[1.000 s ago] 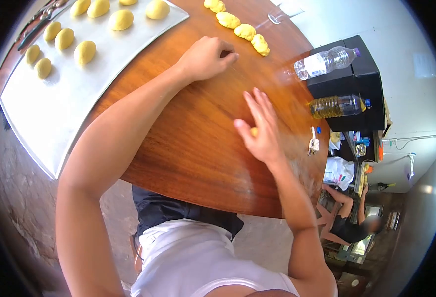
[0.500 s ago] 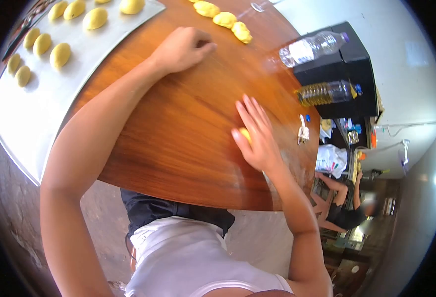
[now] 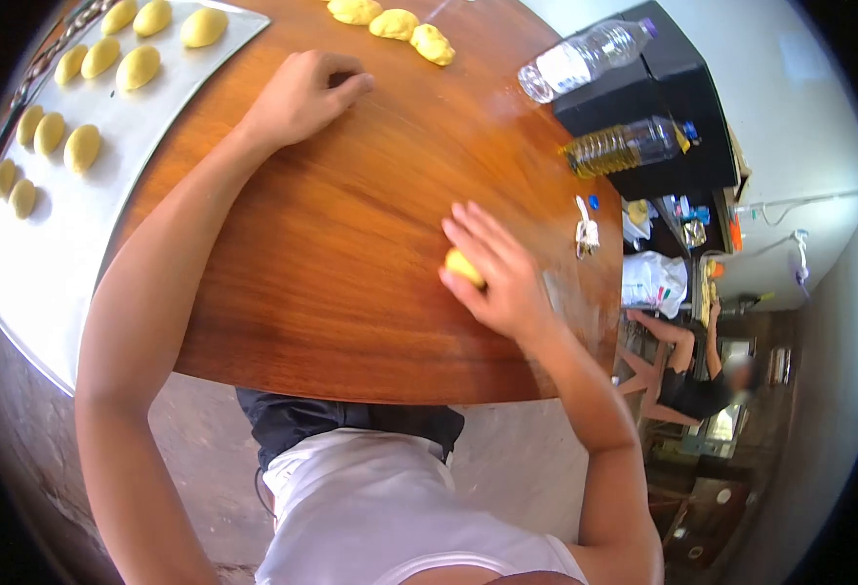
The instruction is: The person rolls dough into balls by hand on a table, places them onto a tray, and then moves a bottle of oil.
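My right hand (image 3: 497, 278) is cupped over a small yellow dough ball (image 3: 465, 267) on the wooden table (image 3: 351, 244). The dough shows between thumb and fingers; the palm hides the rest. On the table's far left side rests my left hand (image 3: 314, 96), its fingers loosely curled in and nothing visible in them. Beyond it lies a row of rough yellow dough pieces (image 3: 393, 24). Several smooth, rounded dough balls (image 3: 138, 68) sit in rows on a metal tray (image 3: 39, 283) at the left, beside my left forearm.
A clear plastic bottle (image 3: 595, 58) and a bottle of yellow oil (image 3: 629, 146) lie at the right, by a black box (image 3: 682, 107). Near them are a blue cap (image 3: 594, 202) and a small white item (image 3: 586, 232). Another person (image 3: 697, 380) sits in the background.
The view has shifted, showing more of the tray. My right hand has moved slightly over the dough ball, and more of the dough shows. The left hand keeps its curled pose.
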Motion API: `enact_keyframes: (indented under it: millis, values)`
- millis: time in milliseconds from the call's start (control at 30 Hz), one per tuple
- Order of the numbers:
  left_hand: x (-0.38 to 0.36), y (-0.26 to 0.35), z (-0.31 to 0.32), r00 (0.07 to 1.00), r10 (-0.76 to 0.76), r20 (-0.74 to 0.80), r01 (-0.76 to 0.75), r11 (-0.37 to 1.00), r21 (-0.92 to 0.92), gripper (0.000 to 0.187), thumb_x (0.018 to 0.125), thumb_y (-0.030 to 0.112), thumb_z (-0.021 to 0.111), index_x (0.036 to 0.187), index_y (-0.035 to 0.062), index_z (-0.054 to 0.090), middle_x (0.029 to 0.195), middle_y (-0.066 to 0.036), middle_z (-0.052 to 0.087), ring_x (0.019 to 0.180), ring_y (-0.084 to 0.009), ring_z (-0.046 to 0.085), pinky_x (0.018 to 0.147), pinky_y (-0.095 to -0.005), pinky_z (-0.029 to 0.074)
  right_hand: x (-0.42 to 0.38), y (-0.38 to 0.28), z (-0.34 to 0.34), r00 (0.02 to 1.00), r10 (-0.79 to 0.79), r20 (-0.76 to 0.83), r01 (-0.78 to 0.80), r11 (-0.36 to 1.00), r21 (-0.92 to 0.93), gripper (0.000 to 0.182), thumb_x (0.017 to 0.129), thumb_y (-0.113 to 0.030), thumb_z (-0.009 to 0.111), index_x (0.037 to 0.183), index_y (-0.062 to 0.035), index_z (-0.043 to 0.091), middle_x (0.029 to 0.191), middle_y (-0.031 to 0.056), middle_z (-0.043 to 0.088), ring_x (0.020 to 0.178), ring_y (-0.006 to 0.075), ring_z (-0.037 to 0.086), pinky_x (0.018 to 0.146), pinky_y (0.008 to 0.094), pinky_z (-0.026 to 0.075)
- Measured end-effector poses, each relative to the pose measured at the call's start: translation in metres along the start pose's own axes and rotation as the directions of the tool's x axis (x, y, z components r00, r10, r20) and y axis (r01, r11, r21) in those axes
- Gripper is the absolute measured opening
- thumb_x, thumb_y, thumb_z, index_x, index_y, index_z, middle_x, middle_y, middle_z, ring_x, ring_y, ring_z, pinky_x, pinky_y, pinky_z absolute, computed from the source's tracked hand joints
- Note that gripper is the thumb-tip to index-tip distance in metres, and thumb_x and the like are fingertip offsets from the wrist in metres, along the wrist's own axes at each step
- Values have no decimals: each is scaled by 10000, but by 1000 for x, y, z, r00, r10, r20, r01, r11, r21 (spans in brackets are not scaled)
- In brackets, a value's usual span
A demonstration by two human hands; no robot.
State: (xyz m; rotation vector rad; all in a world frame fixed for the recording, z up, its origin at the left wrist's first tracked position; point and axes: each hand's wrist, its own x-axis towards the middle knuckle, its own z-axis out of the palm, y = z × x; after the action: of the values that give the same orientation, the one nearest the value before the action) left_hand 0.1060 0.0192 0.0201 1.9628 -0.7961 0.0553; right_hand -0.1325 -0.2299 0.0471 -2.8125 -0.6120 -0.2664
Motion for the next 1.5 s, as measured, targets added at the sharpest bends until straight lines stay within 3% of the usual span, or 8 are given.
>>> enact_keyframes:
  millis: [100,300,567,700,900,1200,1233,1500]
  values:
    - [-1,-2,-2,1000,0,24,0,1000,3,344,1027,288,632,1044,-34,753,805,-144,735,732,-223,667,755,-378,531,59,-1,35,983,-33,-178,27,999,-32,500,921,-271,730,1322,20,663,1458,301,571,1357,472,541,1170,529,431]
    - [-2,3,-4,999,-15,-28,14,999,-35,348,1001,290,650,966,-43,745,754,-137,722,679,-235,658,703,-388,525,23,-74,31,990,-127,-69,141,949,281,425,922,-170,715,1312,-9,668,1411,247,597,1359,449,540,1161,530,446]
    - [-2,5,-1,1000,-25,-15,25,999,38,336,1033,288,636,980,-37,707,744,-104,653,700,-174,555,716,-348,490,-13,-7,3,999,-29,-29,27,998,-62,358,860,-205,770,1173,-49,693,1204,161,631,1105,373,623,943,450,541]
    - [-2,-4,-4,1000,13,-7,-13,1000,26,357,1011,316,640,1002,-27,737,751,-118,702,672,-209,617,711,-367,510,72,-4,44,965,-59,-257,73,996,47,309,822,-266,767,1028,-67,652,1103,165,587,1055,367,563,927,492,475]
    - [-4,-3,-2,999,25,-29,-25,1000,19,359,1008,312,642,998,-36,733,751,-124,698,678,-219,618,707,-362,507,6,-70,27,977,-202,-76,215,942,259,340,833,-246,764,1120,-90,671,1143,143,584,1089,359,565,950,503,482]
    - [2,-3,-3,996,-62,70,55,993,105,329,1041,270,628,1047,-44,723,808,-60,661,781,-133,579,781,-310,494,46,29,23,975,-132,-180,129,991,-29,272,854,-322,756,933,-77,666,972,124,587,940,331,565,843,479,486]
    - [0,-12,3,999,29,-38,-28,999,20,374,1010,322,638,907,-35,684,703,-80,621,668,-170,531,672,-351,455,68,22,37,964,-149,-219,157,987,18,279,849,-321,759,935,-73,667,976,121,595,955,334,567,864,483,483]
    - [0,-15,2,997,57,-43,-58,998,-32,387,1018,337,649,945,-39,701,713,-78,633,661,-159,533,667,-343,457,17,-59,35,980,-116,-162,159,943,291,386,840,-215,792,1185,-65,707,1206,154,590,1102,364,590,993,486,488]
